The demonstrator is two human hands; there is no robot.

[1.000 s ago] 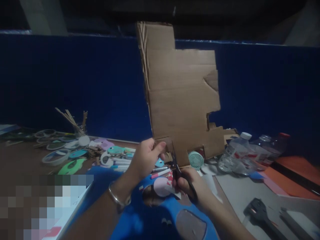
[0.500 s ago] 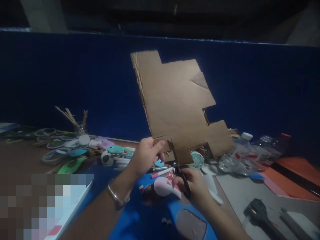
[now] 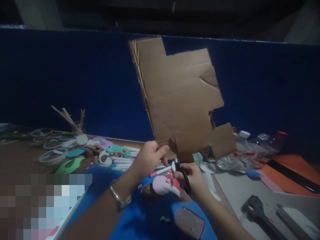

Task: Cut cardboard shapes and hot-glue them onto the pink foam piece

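Note:
A large brown cardboard sheet (image 3: 178, 100) with stepped, notched edges stands upright over the table. My left hand (image 3: 147, 160) pinches its lower left corner. My right hand (image 3: 193, 181) grips black scissors (image 3: 180, 165), and their blades reach up into the cardboard's bottom edge, inside a short slit. A metal bangle (image 3: 119, 197) circles my left wrist. Below my hands lies a blue sheet (image 3: 140, 216) with pink and red paper shapes (image 3: 165, 185) on it.
Markers and coloured cut-outs (image 3: 117, 155) are scattered left of my hands, with tape rolls (image 3: 52, 155) and a jar of sticks (image 3: 73, 121) further left. Plastic bottles (image 3: 240, 153) lie at right, near orange paper (image 3: 287, 175) and a black tool (image 3: 257, 211). A blue wall (image 3: 62, 76) backs the table.
The cardboard tilted away and down half a second ago, then swung back upright. The scissors stayed in the bottom slit and my right hand crept slightly upward.

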